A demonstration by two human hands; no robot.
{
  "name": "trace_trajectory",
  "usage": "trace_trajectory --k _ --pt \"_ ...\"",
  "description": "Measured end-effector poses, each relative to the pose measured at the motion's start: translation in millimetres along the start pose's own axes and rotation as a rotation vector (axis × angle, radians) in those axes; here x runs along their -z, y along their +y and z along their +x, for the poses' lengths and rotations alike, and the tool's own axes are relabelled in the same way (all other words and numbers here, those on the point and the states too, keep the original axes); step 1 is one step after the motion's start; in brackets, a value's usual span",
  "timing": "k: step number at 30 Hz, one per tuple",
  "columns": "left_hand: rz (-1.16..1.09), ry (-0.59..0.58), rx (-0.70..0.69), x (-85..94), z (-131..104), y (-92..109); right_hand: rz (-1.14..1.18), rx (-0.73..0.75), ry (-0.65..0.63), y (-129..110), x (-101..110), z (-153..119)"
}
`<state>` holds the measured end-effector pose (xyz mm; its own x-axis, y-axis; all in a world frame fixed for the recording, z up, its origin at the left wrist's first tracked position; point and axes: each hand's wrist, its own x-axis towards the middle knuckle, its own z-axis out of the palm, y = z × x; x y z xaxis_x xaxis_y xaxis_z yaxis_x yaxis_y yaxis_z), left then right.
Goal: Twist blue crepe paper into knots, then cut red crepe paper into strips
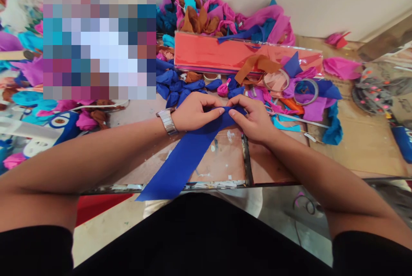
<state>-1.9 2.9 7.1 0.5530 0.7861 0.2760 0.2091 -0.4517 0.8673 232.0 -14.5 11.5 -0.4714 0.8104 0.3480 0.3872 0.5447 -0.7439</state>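
Blue crepe paper, a long strip (183, 160), lies on the worktable (360, 147) and serves as the landmark: its far end sits between the person's two hands, and its near end hangs over the table's front edge toward the lap. The left hand (195, 113) rests on the strip's far end with fingers curled, thumb and fingertips pinching the paper; a metal wristwatch (167, 120) sits on that wrist. The right hand (254, 117) meets it from the other side, fingers bent and thumb pressed down, pinching the same end so that the two hands nearly touch. Just beyond the strip's far end lies a cluster of twisted blue paper bundles (180, 85), with one pink bundle (222, 88) among them. Farther beyond stands a long clear packet of red-orange paper (209, 53), and behind that a heap of pink, purple, brown and blue scraps (225, 18) against the wall. To the right of the strip's far end lie two rolls of clear tape (305, 91), well apart from the hands. Left of the strip, more coloured scraps crowd the table.
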Motion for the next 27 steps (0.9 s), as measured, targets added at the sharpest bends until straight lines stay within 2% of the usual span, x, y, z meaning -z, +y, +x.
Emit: trace_trajectory --k 9,21,27 --pt "-0.008 -0.019 0.000 1.3 0.2 1.7 0.004 -0.093 0.109 -0.7 -2.1 -3.3" --pt "-0.032 -0.024 0.029 1.1 -1.2 -1.4 0.011 -0.012 0.087 -0.8 -3.3 -3.0" --pt "-0.070 -0.120 0.055 3.7 -0.2 -0.8 -0.026 -0.014 0.131 -1.6 -5.3 -3.8"
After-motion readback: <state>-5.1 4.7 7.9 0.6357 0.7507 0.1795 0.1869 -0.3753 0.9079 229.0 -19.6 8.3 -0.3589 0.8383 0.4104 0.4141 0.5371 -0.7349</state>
